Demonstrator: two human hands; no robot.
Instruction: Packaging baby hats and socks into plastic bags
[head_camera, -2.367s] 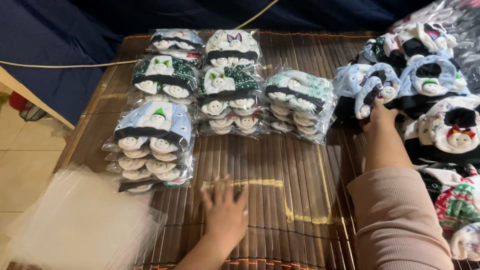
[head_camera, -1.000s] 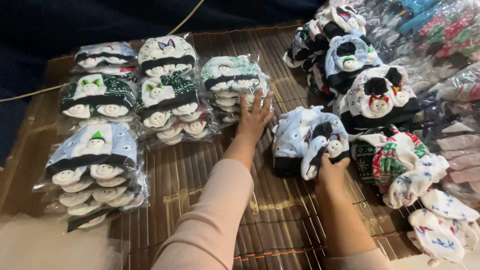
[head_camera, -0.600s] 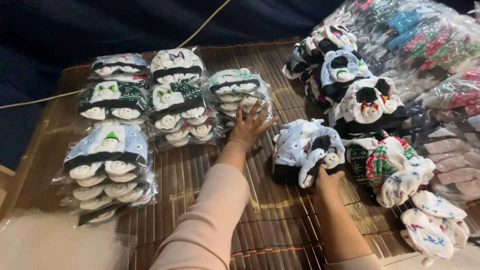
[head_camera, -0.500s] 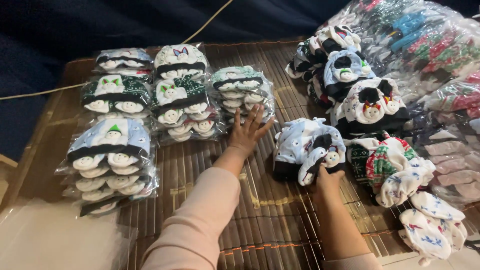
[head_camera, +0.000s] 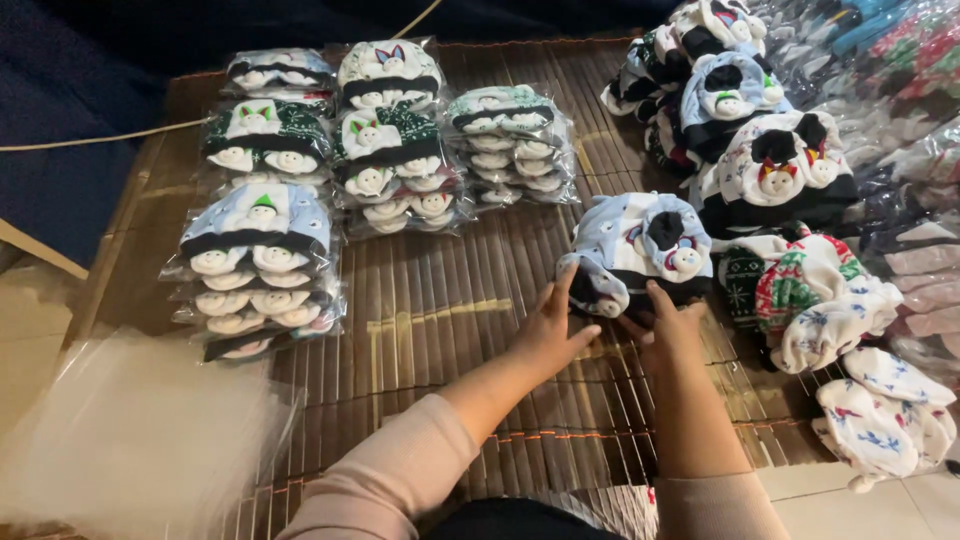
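Left hand (head_camera: 560, 330) has come off the bagged stack at the back and swung over to the pale blue hat bundle (head_camera: 640, 255), joining the right hand (head_camera: 668, 325) already there. Both hands now sit at the bundle's near edge, on the slatted mat surface (head_camera: 440, 310). Left fingers loosely spread, tips touching the bundle's near-left corner. Right fingers curl against its near-right underside; whether they pinch fabric, cannot tell. Bundle lies just ahead of both hands, away from the body, long axis running left to right, between the bagged stacks (head_camera: 390, 150) on the left and the loose hat pile (head_camera: 770, 170) on the right. Neither hand clearly nearer; both in contact. Closest bagged stack (head_camera: 255, 265) is well apart from the left hand. Clear plastic bags (head_camera: 130, 440) lie at the near left, off the mat. Red-and-green patterned hat (head_camera: 800, 290) lies just beside the bundle, right side.
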